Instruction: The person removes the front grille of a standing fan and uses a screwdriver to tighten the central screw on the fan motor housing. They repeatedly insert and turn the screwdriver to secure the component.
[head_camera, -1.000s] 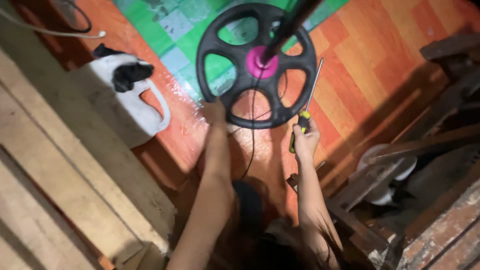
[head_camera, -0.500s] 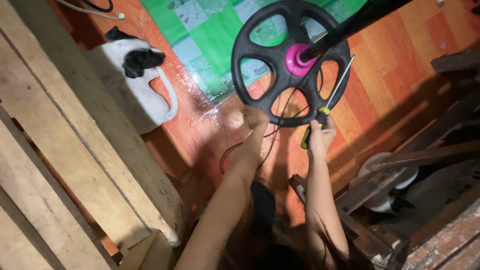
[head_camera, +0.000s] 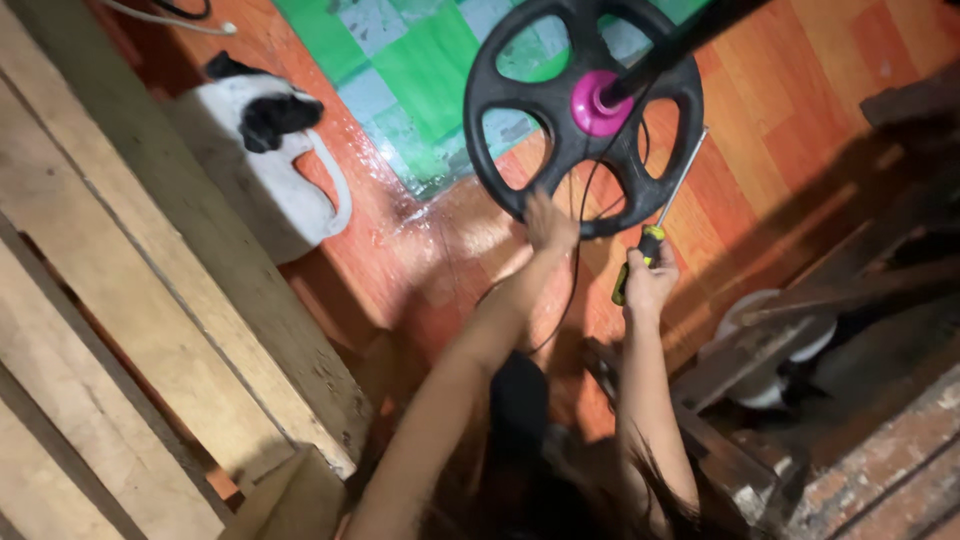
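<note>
Both arms stretched forward. Left hand (head_camera: 549, 222) flat, fingers loose, touching rim of black spoked wheel (head_camera: 583, 115). Right hand (head_camera: 650, 285) grip closed around yellow-handled screwdriver (head_camera: 655, 222), shaft pointing up.

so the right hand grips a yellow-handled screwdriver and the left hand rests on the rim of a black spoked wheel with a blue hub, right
Not quite: the hub is pink, not blue, as the head view shows. The right hand does grip the yellow-handled screwdriver, and the left hand rests on the black spoked wheel rim.

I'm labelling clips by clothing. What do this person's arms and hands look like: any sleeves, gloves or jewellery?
Both arms are bare along all that shows, with no sleeve in view. The left hand and right hand wear no gloves. No watch, ring or bracelet can be made out, though the picture is too soft to rule out small items.
</note>
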